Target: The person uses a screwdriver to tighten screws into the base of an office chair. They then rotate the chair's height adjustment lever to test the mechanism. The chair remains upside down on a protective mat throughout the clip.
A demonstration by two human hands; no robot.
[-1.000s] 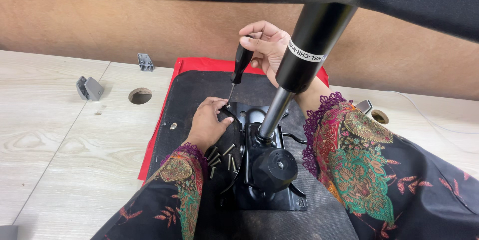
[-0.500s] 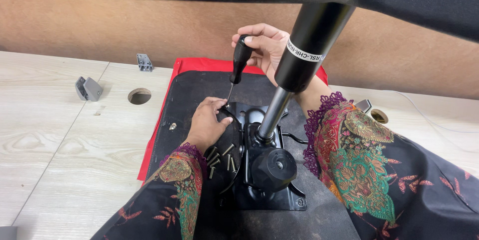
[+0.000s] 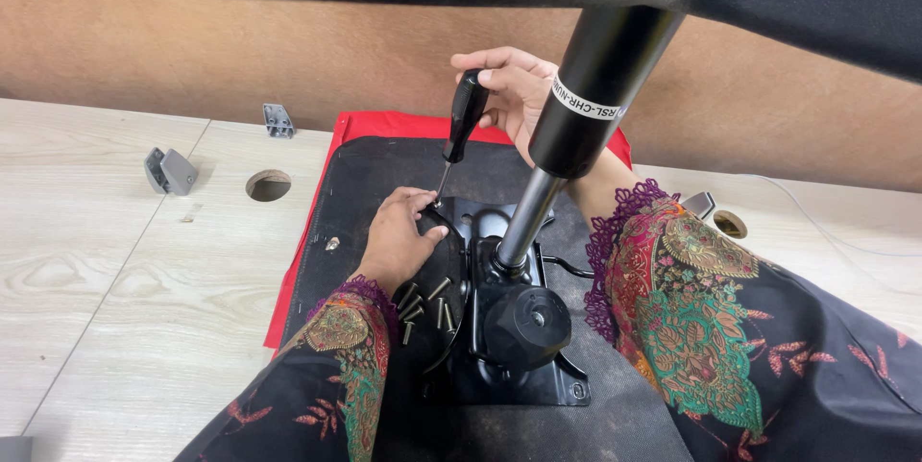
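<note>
Pale wood tabletop (image 3: 115,270) with round hole (image 3: 268,184); grey bracket (image 3: 169,171) left, small metal bracket (image 3: 279,120) behind.

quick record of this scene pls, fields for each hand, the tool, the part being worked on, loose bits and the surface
right hand: grips the handle of a black screwdriver, tip down at the plate's corner
left hand: rests by that tip, fingers at the corner
part: black metal chair mechanism plate with gas cylinder, on an upturned black seat
loose bits: dark screws beside the plate
surface: light wood table, red cloth under the seat
</note>
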